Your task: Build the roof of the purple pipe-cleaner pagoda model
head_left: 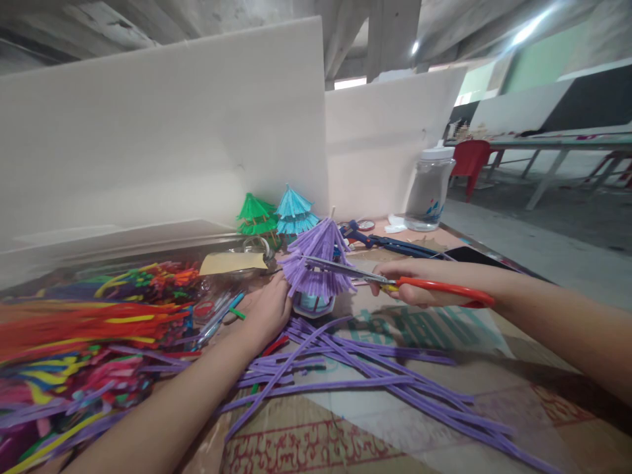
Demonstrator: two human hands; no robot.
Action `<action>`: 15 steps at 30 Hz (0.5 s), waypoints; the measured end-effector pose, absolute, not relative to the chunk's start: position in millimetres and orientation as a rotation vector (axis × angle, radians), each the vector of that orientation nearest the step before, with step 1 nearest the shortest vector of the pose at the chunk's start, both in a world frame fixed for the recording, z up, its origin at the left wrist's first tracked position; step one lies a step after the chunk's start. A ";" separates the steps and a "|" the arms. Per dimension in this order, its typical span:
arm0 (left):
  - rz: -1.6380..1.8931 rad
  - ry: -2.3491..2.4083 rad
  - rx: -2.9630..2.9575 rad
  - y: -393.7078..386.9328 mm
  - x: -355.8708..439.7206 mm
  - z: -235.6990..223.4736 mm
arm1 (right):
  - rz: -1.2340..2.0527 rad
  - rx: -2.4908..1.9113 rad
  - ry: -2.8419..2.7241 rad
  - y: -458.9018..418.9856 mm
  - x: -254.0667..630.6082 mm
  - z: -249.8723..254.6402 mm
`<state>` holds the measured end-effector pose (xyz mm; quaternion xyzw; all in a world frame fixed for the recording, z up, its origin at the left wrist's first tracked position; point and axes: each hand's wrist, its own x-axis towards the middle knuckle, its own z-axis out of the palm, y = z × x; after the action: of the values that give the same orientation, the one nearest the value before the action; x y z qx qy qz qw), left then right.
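Observation:
A small purple pagoda (316,253) made of pipe cleaners, with two tiers of roof, stands in the middle on a pale base (315,307). My left hand (269,304) is at its left side, gripping it; the fingertips are partly hidden behind the roof. Scissors (439,288) with orange-red handles are in my right hand (402,280), their blades lying across the front of the purple roof. Loose purple pipe cleaners (355,368) spread over the table in front. Behind the purple pagoda stand a green one (255,214) and a light blue one (295,209).
Bundles of coloured pipe cleaners (79,329) cover the left side. A blue glue gun (358,234), a roll of tape (259,247) and a water bottle (429,187) sit toward the back. White panels (162,131) rise behind; a red chair (470,164) stands beyond, at right.

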<state>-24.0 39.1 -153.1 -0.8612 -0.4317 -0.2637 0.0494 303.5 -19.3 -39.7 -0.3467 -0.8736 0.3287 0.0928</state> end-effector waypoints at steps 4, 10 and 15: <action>-0.821 -1.323 -2.631 38.2 -23.3 -153.0 | 0.941 -1.049 -2.593 -20.0 301.9 -38.7; -0.808 -1.322 -2.640 38.4 -23.4 -152.6 | 0.919 -1.007 -2.553 -17.6 298.8 -43.7; -0.791 -1.327 -2.630 39.0 -23.5 -154.1 | 0.912 -1.085 -2.526 -12.2 299.8 -52.9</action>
<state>-23.5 39.0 -154.1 -0.8613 -0.4345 -0.2591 0.0459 299.8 -12.2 -52.9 -0.3719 -0.8655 0.3126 0.1224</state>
